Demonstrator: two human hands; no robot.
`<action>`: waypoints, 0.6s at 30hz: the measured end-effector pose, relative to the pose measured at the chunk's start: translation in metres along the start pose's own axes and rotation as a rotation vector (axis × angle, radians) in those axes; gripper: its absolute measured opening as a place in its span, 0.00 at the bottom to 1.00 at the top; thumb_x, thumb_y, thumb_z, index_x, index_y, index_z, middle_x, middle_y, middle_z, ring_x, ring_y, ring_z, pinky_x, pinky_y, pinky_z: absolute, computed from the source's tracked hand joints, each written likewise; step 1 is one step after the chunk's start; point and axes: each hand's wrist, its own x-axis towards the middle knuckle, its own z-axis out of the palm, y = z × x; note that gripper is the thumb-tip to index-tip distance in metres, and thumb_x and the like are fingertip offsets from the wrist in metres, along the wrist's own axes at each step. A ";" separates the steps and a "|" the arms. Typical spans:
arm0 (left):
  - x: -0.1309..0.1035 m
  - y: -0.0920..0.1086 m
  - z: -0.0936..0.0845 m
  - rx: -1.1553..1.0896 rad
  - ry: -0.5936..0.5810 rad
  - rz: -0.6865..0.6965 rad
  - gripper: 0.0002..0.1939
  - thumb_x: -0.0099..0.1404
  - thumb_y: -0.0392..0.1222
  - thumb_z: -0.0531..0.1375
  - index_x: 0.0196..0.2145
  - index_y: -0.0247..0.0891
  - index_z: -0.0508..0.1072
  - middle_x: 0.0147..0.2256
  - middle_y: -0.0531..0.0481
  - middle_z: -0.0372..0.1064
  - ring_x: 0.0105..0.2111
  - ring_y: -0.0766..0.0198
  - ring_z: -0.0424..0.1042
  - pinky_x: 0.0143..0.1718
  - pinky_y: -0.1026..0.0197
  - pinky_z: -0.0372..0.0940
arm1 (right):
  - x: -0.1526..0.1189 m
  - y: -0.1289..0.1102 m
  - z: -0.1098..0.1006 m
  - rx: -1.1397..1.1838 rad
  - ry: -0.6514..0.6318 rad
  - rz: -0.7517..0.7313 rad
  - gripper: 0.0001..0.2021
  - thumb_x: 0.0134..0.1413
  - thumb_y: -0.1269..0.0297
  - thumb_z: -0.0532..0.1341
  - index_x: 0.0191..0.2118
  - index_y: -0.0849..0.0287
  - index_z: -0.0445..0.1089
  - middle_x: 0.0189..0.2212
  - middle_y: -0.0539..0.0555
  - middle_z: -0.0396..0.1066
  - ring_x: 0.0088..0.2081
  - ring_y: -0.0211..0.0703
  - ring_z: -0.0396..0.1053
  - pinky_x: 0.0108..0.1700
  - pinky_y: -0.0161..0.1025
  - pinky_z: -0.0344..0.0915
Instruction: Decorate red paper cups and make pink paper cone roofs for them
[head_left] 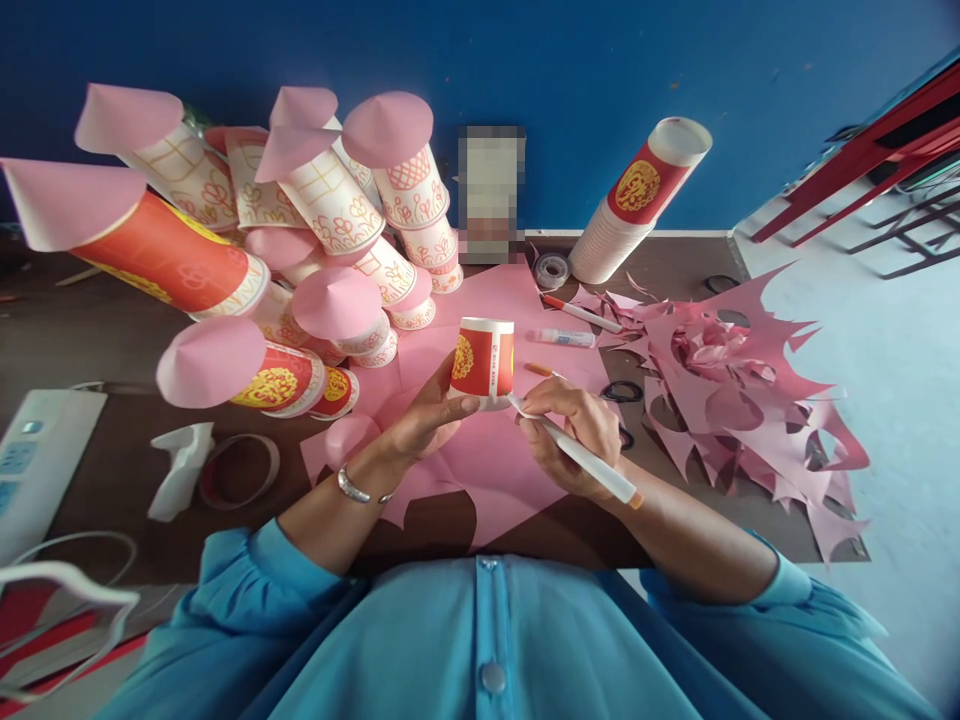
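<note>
My left hand (429, 415) grips a red and white paper cup (480, 362) with yellow patterns, fingers behind it and thumb near its lower edge. In my right hand (574, 432) is a white marker (592, 465) with an orange end, its tip close to the cup's lower right edge. Whether the tip touches the cup I cannot tell. Under both hands lie pink paper sheets (499, 480). Just beyond my right hand lies an orange marker cap (541, 370).
Paper-cup towers with pink cone tops (334, 300) crowd the left. A leaning cup stack (637, 205), tape roll (552, 270), glue stick (561, 338) and red marker (581, 312) lie beyond my hands. Pink scraps (727, 385) cover the right; a white tape ring (240, 470) sits left.
</note>
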 end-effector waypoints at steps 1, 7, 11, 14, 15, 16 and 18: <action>0.000 -0.001 -0.001 -0.013 -0.005 0.000 0.30 0.61 0.43 0.72 0.60 0.54 0.73 0.51 0.50 0.80 0.58 0.50 0.76 0.63 0.47 0.69 | 0.000 0.000 0.000 -0.010 -0.001 0.005 0.08 0.63 0.73 0.60 0.45 0.53 0.67 0.27 0.49 0.73 0.27 0.40 0.74 0.29 0.37 0.72; 0.002 -0.001 0.000 -0.019 -0.026 0.000 0.35 0.62 0.44 0.71 0.65 0.54 0.69 0.53 0.48 0.79 0.59 0.49 0.75 0.62 0.47 0.69 | -0.002 0.001 0.000 -0.014 -0.014 0.021 0.07 0.64 0.71 0.61 0.45 0.53 0.67 0.29 0.49 0.74 0.28 0.41 0.75 0.30 0.37 0.72; 0.002 0.002 0.003 0.043 -0.051 -0.016 0.34 0.60 0.49 0.72 0.63 0.55 0.71 0.51 0.51 0.80 0.59 0.48 0.75 0.59 0.48 0.71 | -0.003 0.003 0.001 -0.032 -0.005 0.013 0.07 0.64 0.71 0.61 0.45 0.54 0.67 0.30 0.50 0.76 0.29 0.42 0.77 0.35 0.41 0.76; 0.001 0.004 0.004 0.063 -0.053 -0.021 0.33 0.60 0.50 0.71 0.62 0.57 0.72 0.52 0.52 0.79 0.61 0.47 0.73 0.59 0.48 0.71 | -0.004 0.004 0.003 -0.041 -0.003 0.014 0.07 0.63 0.71 0.62 0.45 0.53 0.68 0.30 0.50 0.76 0.30 0.42 0.77 0.38 0.42 0.77; 0.000 0.004 0.004 0.062 -0.051 -0.023 0.32 0.60 0.49 0.71 0.62 0.57 0.72 0.53 0.52 0.79 0.62 0.47 0.72 0.59 0.48 0.71 | -0.005 0.004 0.004 -0.042 -0.001 0.012 0.08 0.63 0.71 0.62 0.45 0.53 0.67 0.30 0.50 0.76 0.30 0.42 0.77 0.37 0.42 0.77; 0.000 0.005 0.004 0.059 -0.049 -0.029 0.31 0.61 0.48 0.71 0.61 0.56 0.73 0.53 0.51 0.79 0.63 0.47 0.72 0.60 0.47 0.71 | -0.005 0.004 0.004 -0.044 0.000 0.010 0.08 0.63 0.72 0.62 0.45 0.53 0.67 0.30 0.50 0.76 0.30 0.42 0.77 0.36 0.41 0.77; -0.001 0.007 0.005 0.052 -0.045 -0.045 0.27 0.61 0.47 0.71 0.58 0.54 0.75 0.51 0.50 0.80 0.63 0.46 0.71 0.60 0.45 0.70 | -0.005 0.004 0.005 -0.046 -0.001 0.010 0.09 0.63 0.72 0.62 0.46 0.53 0.67 0.31 0.50 0.77 0.30 0.42 0.77 0.34 0.40 0.76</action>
